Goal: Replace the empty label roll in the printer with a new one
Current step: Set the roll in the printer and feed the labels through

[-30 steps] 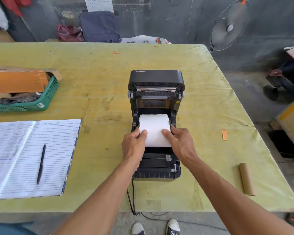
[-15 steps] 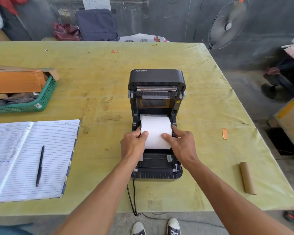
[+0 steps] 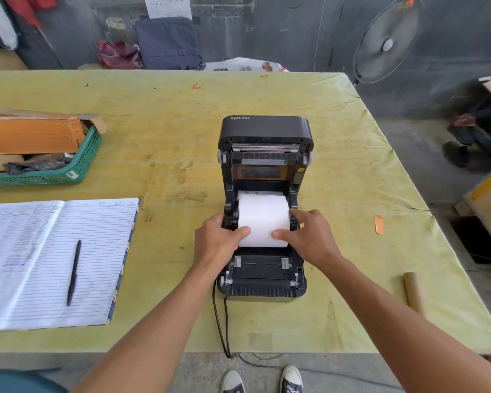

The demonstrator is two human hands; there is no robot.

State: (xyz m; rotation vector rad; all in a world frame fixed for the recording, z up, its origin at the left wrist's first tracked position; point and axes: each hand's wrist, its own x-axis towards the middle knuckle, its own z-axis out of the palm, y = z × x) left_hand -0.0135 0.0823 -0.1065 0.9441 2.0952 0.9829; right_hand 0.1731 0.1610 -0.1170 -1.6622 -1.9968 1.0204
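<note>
The new label roll is sitting in the open bay of the printer, in the middle of the yellow-green table, with the lid tilted up and back on the far side. The left hand is gripping the roll's left end, thumb lying across the near white face, and the right hand is mirroring it on the right end, so both hands are grasping the roll between them. Whether the side holders are already catching the core is hard to tell, since the fingers are covering both ends.

The roll is looking fairly light but dense, stiff along its axis thanks to the core, while the outer wraps of paper are soft and smooth and could slip or unwind under a loose grip. Holding it by the two flat ends, as the hands are doing, seems the safest place; squeezing the white face risks creasing the labels.

The spent cardboard core is lying well apart on the right near edge, and an open notebook with a pen is resting on the left.
</note>
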